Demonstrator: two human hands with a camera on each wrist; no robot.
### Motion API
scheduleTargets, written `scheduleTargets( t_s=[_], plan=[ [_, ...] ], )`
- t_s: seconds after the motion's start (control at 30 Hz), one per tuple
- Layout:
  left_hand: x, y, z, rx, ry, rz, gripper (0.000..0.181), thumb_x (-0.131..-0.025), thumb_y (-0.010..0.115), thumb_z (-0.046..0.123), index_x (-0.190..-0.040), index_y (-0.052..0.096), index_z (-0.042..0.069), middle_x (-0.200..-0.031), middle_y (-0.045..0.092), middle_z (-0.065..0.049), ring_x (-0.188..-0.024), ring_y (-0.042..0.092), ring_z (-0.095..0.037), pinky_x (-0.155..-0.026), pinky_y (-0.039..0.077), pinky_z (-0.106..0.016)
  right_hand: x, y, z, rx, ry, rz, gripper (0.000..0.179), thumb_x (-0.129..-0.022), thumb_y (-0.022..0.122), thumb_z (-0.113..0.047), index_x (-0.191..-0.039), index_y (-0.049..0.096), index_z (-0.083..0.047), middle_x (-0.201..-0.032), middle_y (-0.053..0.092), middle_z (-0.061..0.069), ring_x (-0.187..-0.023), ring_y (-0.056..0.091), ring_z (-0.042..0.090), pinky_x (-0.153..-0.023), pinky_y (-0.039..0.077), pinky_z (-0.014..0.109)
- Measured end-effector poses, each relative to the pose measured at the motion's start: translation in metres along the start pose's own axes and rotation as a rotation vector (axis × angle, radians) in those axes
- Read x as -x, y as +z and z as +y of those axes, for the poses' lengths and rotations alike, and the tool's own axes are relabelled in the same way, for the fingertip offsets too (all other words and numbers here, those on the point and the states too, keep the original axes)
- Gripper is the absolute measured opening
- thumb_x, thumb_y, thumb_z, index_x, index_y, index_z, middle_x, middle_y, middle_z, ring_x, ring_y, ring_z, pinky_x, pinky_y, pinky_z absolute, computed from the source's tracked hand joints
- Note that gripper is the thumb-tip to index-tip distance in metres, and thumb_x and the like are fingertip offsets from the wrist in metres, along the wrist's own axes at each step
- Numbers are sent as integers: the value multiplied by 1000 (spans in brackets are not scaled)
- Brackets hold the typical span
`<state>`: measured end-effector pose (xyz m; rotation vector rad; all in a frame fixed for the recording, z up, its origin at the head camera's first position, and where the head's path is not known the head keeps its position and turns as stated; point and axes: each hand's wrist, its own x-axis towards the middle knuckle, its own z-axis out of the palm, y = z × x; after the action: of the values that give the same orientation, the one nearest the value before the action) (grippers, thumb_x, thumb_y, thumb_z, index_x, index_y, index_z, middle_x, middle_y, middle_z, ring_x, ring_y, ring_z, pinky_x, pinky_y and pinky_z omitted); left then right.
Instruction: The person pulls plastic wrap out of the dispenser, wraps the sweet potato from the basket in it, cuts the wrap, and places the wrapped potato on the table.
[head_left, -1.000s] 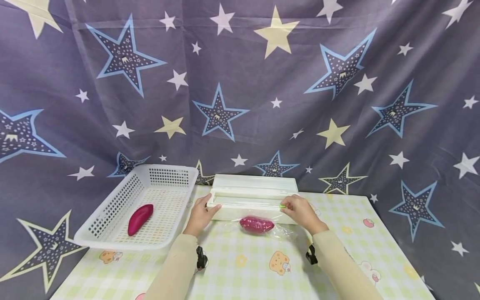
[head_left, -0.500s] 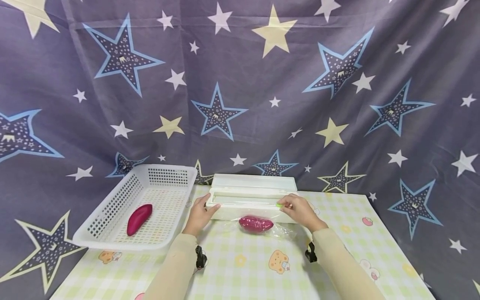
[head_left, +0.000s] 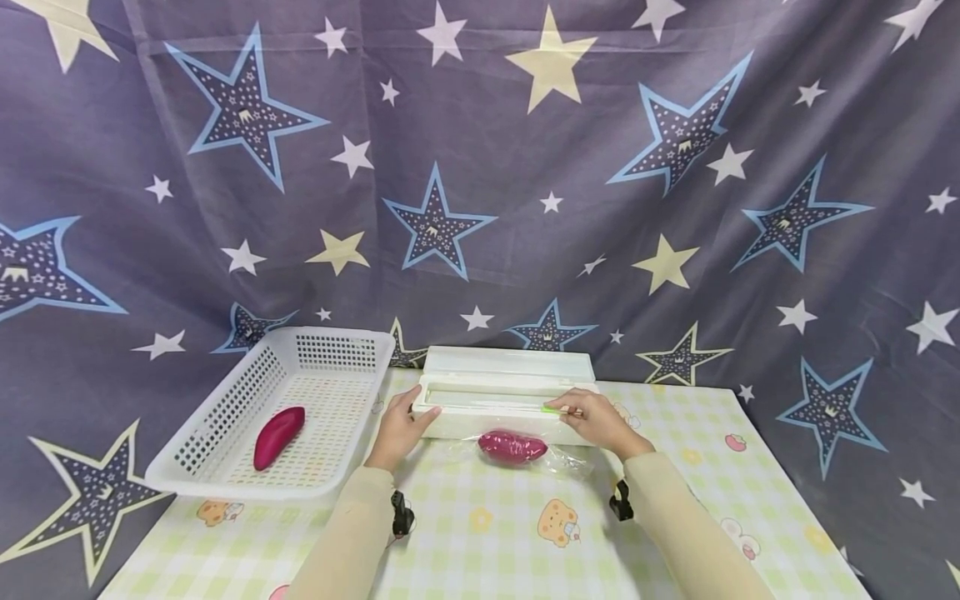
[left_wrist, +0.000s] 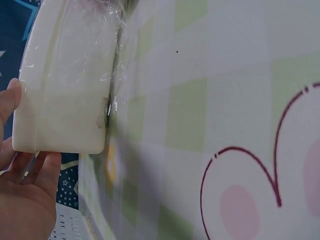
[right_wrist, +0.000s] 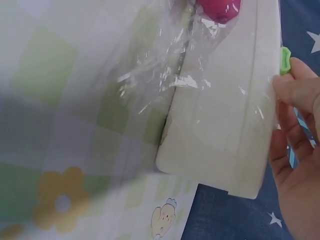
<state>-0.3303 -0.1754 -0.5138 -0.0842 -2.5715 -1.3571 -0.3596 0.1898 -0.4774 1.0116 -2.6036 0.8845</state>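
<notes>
A white cling film dispenser [head_left: 480, 427] lies lengthwise on the table with its lid [head_left: 510, 364] raised at the back. My left hand [head_left: 400, 429] grips its left end, thumb at the front edge; the left wrist view shows fingers curled about that end of the dispenser [left_wrist: 65, 110]. On the front top edge, right of the middle, my right hand [head_left: 600, 421] pinches a green slide cutter [head_left: 551, 409]. In front lies a magenta sweet potato [head_left: 512, 447], seemingly a toy, under clear cling film [head_left: 566, 462] that spreads from the dispenser. The right wrist view shows the cutter [right_wrist: 285, 61] at the thumb tip.
To the left stands a white perforated basket [head_left: 217, 493] with another magenta sweet potato [head_left: 278, 438] inside. A checked cloth [head_left: 480, 550] covers the table. Right behind the dispenser hangs a star-patterned curtain [head_left: 495, 242].
My right hand has slid the green cutter a short way left along the dispenser's edge. The left hand keeps its grip, and the sweet potatoes stay where they were.
</notes>
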Motion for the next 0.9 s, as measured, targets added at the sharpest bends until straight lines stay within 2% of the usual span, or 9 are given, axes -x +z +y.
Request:
scheduleTargets(
  t_s=[0.2,0.3,0.4,0.5,0.67,0.77,0.9],
  plan=[
    [0,0,-2,0,2,9,71,-96,69,32,-150,39,-3,-144,42,-27,-116,55,-38,-100,46,-53,-4,1,-2,6,-86,-45,41,-86,64,15,-119,74,-7,-111,73,7,-95,64,24,-83,54,40],
    [0,-1,-2,-8,4,14,70,-96,69,31,-150,40,-4,-144,43,-27,-117,54,-39,-101,46,-52,-5,0,-4,22,-103,-60,43,-85,63,16,-120,73,-7,-113,73,6,-102,64,26,-89,53,44],
    [0,-2,-1,-10,6,13,70,-97,69,30,-149,40,-5,-143,43,-28,-116,55,-39,-100,46,-52,-4,0,-8,47,-71,-67,42,-87,63,12,-121,73,-10,-116,72,5,-104,62,26,-91,51,45],
    [0,-2,1,-9,1,9,69,-97,69,29,-150,39,-4,-144,42,-28,-115,56,-39,-99,47,-53,-5,0,-10,48,-19,-58,34,-90,65,3,-120,74,-12,-117,72,4,-101,62,23,-88,53,43],
    [1,-2,3,-10,-2,5,69,-97,69,29,-150,39,-4,-145,41,-28,-118,54,-39,-100,46,-53,-10,5,-14,44,55,17,22,-93,69,-9,-114,75,-9,-110,72,5,-88,64,19,-78,55,38],
    [0,-2,3,-9,5,8,68,-97,69,28,-149,40,-5,-145,42,-28,-120,53,-41,-102,44,-54,-14,11,-16,55,74,73,19,-92,71,-10,-111,75,-6,-105,72,7,-82,65,20,-76,56,36],
    [1,-2,4,1,0,10,68,-97,69,28,-149,40,-5,-145,42,-29,-119,53,-41,-101,45,-54,-17,17,-19,36,86,94,17,-92,72,-7,-108,76,-3,-100,72,9,-82,67,21,-77,57,36]
  ],
)
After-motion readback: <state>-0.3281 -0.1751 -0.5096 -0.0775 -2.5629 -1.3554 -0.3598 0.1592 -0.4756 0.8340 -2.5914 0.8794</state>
